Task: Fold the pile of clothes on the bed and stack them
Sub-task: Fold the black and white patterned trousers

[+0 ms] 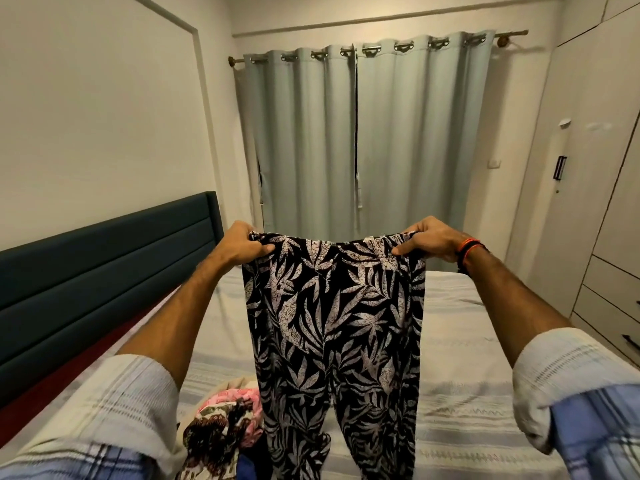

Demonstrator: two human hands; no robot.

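Black trousers with a pale leaf print (332,323) hang in the air in front of me, waistband up, both legs dangling toward the bed. My left hand (242,245) grips the left end of the waistband. My right hand (427,239) grips the right end; it wears red and black thread bands at the wrist. A pile of unfolded clothes (221,427), pink, cream and brown-patterned, lies on the bed at the lower left, partly hidden behind the trousers and my left sleeve.
The bed (467,393) has a pale striped cover and a dark teal headboard (104,271) at the left. Closed grey-green curtains (363,133) hang at the far end. White wardrobe doors (595,202) line the right side.
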